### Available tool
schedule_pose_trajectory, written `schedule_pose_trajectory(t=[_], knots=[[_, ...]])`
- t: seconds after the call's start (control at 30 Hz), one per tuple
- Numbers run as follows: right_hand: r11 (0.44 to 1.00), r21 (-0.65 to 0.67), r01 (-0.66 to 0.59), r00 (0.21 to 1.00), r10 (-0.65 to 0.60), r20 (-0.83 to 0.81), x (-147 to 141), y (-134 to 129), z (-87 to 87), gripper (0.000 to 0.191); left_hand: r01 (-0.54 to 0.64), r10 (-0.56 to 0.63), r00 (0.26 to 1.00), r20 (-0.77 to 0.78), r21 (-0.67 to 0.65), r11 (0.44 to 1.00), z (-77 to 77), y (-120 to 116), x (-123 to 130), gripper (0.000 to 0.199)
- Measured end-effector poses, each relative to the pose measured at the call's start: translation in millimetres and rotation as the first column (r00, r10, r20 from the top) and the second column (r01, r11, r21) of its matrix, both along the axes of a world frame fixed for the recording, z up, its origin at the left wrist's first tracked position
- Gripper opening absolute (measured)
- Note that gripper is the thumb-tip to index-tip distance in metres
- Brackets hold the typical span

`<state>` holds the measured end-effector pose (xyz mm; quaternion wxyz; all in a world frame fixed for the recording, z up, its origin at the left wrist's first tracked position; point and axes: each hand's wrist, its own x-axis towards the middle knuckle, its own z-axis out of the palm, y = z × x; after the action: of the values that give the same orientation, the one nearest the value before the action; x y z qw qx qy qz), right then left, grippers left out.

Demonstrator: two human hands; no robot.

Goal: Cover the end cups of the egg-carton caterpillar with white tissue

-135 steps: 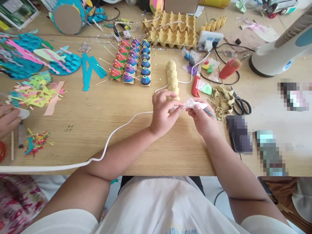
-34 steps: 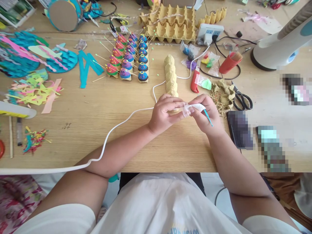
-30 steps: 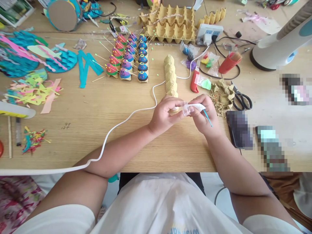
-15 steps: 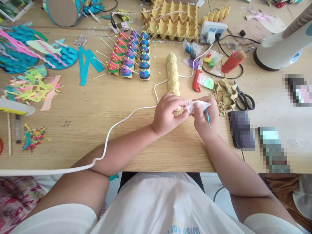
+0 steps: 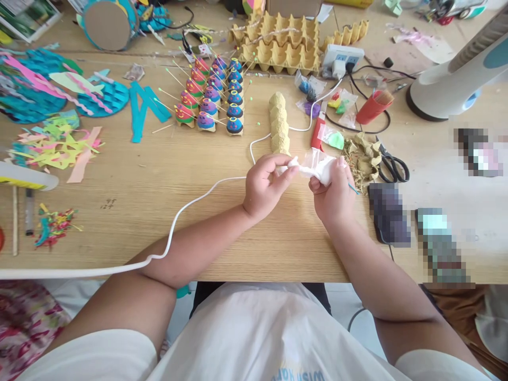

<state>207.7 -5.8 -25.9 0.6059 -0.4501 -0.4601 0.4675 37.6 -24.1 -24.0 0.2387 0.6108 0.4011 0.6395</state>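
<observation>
Both of my hands are over the table edge of a yellow egg-carton strip (image 5: pixel 280 124). My right hand (image 5: pixel 335 193) grips a clear plastic bag (image 5: pixel 315 156) of soft white clay (image 5: pixel 325 170), thumb on top. A thin blue stick (image 5: pixel 353 189) pokes out from the same hand. My left hand (image 5: pixel 265 185) pinches a stretched white piece at the bag's mouth between thumb and fingers. The strip's near end is hidden behind my left hand.
Painted egg-carton cups (image 5: pixel 212 95) with pins stand in rows, beyond my left hand. A red cutter (image 5: pixel 317 132), scissors (image 5: pixel 392 164), a phone (image 5: pixel 389 214) and small bags of coloured clay (image 5: pixel 337 138) lie rightward. A white cable (image 5: pixel 174 225) crosses my left forearm.
My left hand has drawn slightly left, stretching white material out from the bag. My right hand has turned, so more of the bag shows and the blue stick now points rightward.
</observation>
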Motion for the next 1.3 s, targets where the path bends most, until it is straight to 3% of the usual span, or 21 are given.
schedule_pose_trajectory(t=[0.1,0.2,0.3,0.47,0.57,0.77,1.0,1.1,1.2,1.3], knots=[[0.998,0.036,0.049,0.998,-0.048,-0.038,5.5,5.5,-8.6,0.046,-0.060,0.079,0.983,0.167,-0.121,0.991,-8.6,7.4,1.2,0.040],[0.996,0.021,0.087,0.995,-0.086,-0.050,6.9,8.3,-12.9,0.046,-0.092,0.123,0.974,0.193,-0.160,0.983,-15.3,16.9,-1.4,0.051],[0.997,0.005,0.074,0.996,-0.073,-0.047,3.6,5.6,-12.2,0.046,-0.121,0.129,0.987,0.090,-0.093,0.988,-17.9,19.0,-4.4,0.052],[0.997,0.067,-0.027,0.997,0.022,0.076,1.6,-2.2,-8.6,0.043,0.026,-0.023,0.995,-0.095,0.025,0.999,-16.1,6.8,-3.0,0.049],[0.992,0.102,-0.074,0.993,0.063,0.104,5.2,-2.7,-8.8,0.043,0.058,-0.045,0.983,-0.178,0.067,0.996,-14.6,2.7,-2.2,0.043],[0.987,0.107,-0.118,0.983,0.102,0.150,3.9,-2.6,-8.4,0.047,0.129,-0.118,0.978,-0.172,0.052,0.990,-14.9,4.4,-2.8,0.048],[0.993,0.023,-0.116,0.993,0.116,0.011,-3.6,-5.0,-4.0,0.046,0.120,-0.106,0.984,-0.144,0.087,0.989,-11.2,2.8,-3.5,0.036],[0.999,0.000,-0.033,0.999,0.033,-0.009,8.5,5.3,-5.3,0.042,0.110,-0.098,0.984,-0.146,0.072,0.991,-10.7,3.5,-4.0,0.032],[0.987,0.003,0.159,0.983,-0.158,-0.096,20.8,18.5,-7.4,0.044,0.017,-0.014,0.997,-0.074,0.045,0.999,-14.1,9.7,-4.8,0.038],[0.992,0.036,0.120,0.990,-0.116,-0.083,16.7,18.4,-4.4,0.046,-0.079,0.080,0.997,-0.019,0.066,0.995,-18.9,16.7,-4.7,0.050]])
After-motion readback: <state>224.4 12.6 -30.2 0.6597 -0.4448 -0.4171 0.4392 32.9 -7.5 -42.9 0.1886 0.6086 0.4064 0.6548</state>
